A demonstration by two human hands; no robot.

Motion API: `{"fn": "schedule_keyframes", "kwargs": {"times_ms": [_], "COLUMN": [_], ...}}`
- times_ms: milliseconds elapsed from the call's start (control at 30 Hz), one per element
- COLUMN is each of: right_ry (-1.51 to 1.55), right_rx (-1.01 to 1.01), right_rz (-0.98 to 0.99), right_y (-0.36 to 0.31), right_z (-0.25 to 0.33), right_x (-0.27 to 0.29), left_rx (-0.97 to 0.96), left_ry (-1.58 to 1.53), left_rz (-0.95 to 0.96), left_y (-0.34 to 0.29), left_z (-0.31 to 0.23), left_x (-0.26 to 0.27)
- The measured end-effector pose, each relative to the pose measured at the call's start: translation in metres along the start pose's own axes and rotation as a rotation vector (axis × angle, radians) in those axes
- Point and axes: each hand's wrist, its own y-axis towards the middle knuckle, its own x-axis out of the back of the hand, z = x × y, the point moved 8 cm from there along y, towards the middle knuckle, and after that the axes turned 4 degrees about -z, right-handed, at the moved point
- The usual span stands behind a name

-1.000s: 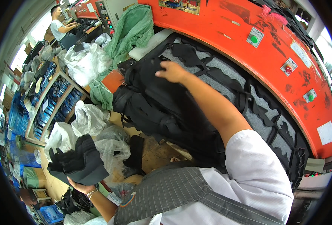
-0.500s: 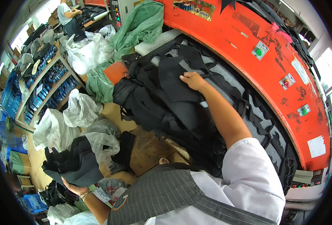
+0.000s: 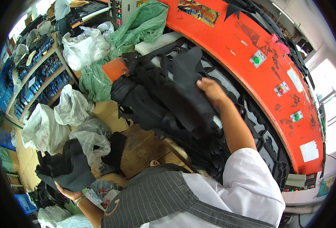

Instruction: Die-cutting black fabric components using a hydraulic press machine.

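My left hand (image 3: 70,192) supports a stack of black cut pieces (image 3: 72,175) from below, at the lower left. At the middle of the view my right hand (image 3: 212,91) pinches the edge of a black sheet piece (image 3: 188,70), which is smeared by motion. That piece is raised over a heap of black offcut strips (image 3: 145,93). The heap lies along the grey bed (image 3: 223,78) of a red machine, and more cut-out black scrap webbing (image 3: 264,131) stretches over the bed to the right. The fingertips under the stack are partly hidden.
A red machine beam (image 3: 232,41) with green and red buttons curves over the bed. White plastic bags (image 3: 44,127) and a green sack (image 3: 143,26) stand to the left. Beyond are a rack of blue items (image 3: 37,85) and another person (image 3: 62,11) at a bench.
My right hand has moved slightly right and down, and the black sheet piece is now lifted and tilted. My left hand still holds the stack. The whole view has shifted a little.
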Motion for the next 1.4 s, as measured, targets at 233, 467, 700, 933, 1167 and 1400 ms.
{"fn": "schedule_keyframes", "kwargs": {"times_ms": [233, 467, 700, 933, 1167, 1400], "right_ry": [-0.944, -0.980, -1.312, -1.021, -0.247, -0.846], "right_rx": [0.194, -0.049, -0.062, 0.033, -0.164, 0.040], "right_rz": [0.009, 0.175, 0.099, -0.086, -0.430, -0.375], "right_y": [-0.056, -0.059, -0.066, -0.032, -0.046, -0.025], "right_z": [0.001, -0.012, -0.025, -0.027, -0.021, 0.006], "right_x": [-0.061, -0.046, -0.088, -0.026, 0.045, 0.012], "left_rx": [-0.012, 0.026, -0.065, 0.000, 0.023, -0.065], "left_ry": [0.015, -0.008, -0.039, -0.014, 0.028, 0.094], "left_rz": [-0.031, -0.123, -0.276, -0.281, -0.247, -0.390], "left_y": [-0.004, -0.025, -0.050, -0.065, -0.066, -0.081], "left_z": [-0.010, -0.025, -0.054, -0.060, -0.073, -0.060], "left_x": [0.012, 0.026, 0.057, 0.076, 0.108, 0.073]}}
